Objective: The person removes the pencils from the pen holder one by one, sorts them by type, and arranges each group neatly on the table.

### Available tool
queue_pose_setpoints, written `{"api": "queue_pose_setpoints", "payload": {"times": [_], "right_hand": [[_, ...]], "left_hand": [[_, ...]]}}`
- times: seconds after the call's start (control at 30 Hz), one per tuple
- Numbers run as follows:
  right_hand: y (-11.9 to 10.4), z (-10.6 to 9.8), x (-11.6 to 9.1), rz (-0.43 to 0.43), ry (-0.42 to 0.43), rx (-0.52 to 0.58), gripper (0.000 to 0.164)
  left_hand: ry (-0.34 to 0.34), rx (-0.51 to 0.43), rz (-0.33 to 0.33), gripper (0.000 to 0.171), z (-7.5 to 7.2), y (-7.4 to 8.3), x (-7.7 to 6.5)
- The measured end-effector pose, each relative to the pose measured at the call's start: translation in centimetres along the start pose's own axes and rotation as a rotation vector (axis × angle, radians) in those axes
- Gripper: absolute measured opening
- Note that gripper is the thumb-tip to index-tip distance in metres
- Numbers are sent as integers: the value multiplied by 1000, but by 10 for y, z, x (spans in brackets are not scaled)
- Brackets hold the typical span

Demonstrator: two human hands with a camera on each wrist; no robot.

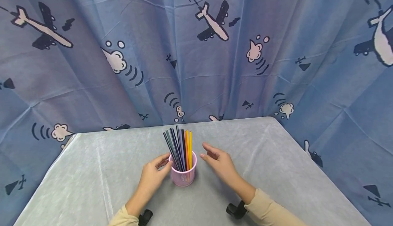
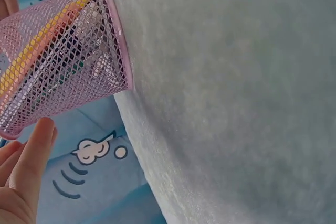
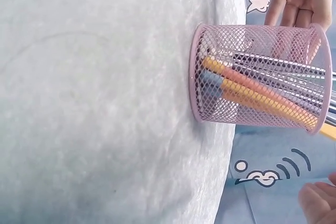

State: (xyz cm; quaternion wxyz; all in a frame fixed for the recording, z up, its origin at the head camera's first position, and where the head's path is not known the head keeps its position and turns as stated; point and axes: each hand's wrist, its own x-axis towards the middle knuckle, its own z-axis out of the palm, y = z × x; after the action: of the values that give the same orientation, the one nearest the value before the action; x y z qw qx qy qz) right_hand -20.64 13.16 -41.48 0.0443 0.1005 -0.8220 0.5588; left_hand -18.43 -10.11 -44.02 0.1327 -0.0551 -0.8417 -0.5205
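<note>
A pink mesh pen holder stands upright on the table, also seen side-on in the left wrist view and the right wrist view. Slim coloured pencils lean in it: dark, grey-green, purple, orange and yellow. My left hand is at the holder's left side, thumb and fingers spread and nearly straight, fingertips at its rim; whether they touch it I cannot tell. My right hand hovers a little to the right of the holder, apart from it, fingers relaxed and holding nothing.
A pale grey cloth covers the table, whose back edge meets a blue curtain printed with planes and clouds. Black wrist devices sit under both forearms.
</note>
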Motion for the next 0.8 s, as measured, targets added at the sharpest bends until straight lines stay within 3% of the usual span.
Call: {"api": "queue_pose_setpoints", "payload": {"times": [0.8], "right_hand": [[-3,17,12,-13,47,95,40]], "left_hand": [[66,-212,-134,33,12,-2,-8]]}}
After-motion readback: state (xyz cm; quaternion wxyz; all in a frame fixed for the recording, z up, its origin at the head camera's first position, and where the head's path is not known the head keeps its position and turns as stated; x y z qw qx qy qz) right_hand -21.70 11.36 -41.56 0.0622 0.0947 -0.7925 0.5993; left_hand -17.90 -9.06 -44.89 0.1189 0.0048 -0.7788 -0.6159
